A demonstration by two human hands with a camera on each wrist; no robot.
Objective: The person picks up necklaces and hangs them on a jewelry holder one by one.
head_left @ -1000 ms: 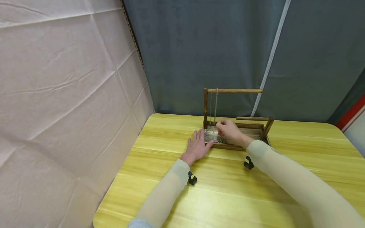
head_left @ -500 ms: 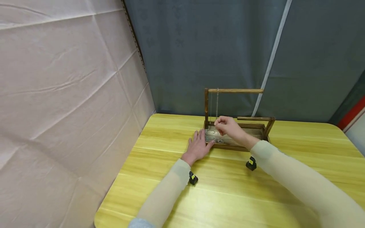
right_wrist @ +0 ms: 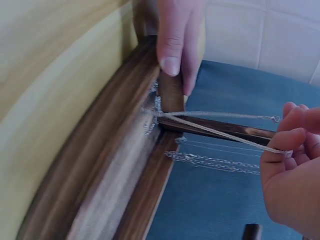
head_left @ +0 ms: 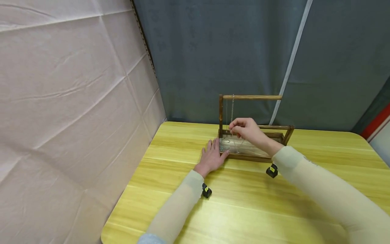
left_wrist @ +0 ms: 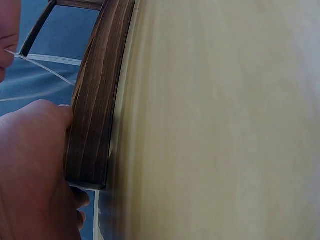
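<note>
A dark wooden jewellery stand (head_left: 250,97) has a tray base (head_left: 243,156) on the yellow table. Thin silver chains (head_left: 232,108) hang from its top bar near the left post. My right hand (head_left: 233,128) is raised above the tray and pinches a silver chain (right_wrist: 215,131) between thumb and fingertips (right_wrist: 285,146). That chain runs taut down into the tray's left corner. My left hand (head_left: 214,149) lies flat on the table with straight fingers against the tray's left end (left_wrist: 95,115). Its thumb (right_wrist: 170,45) presses the corner.
The table (head_left: 243,203) stands in a corner. A white sheet (head_left: 70,101) covers the wall on the left, and a grey curtain (head_left: 198,51) hangs behind. A lower wooden bar (head_left: 271,127) sticks out on the stand's right side.
My right hand has risen from the tray floor to just above its rim, drawing the chain up and taut. The left hand has stayed against the tray.
</note>
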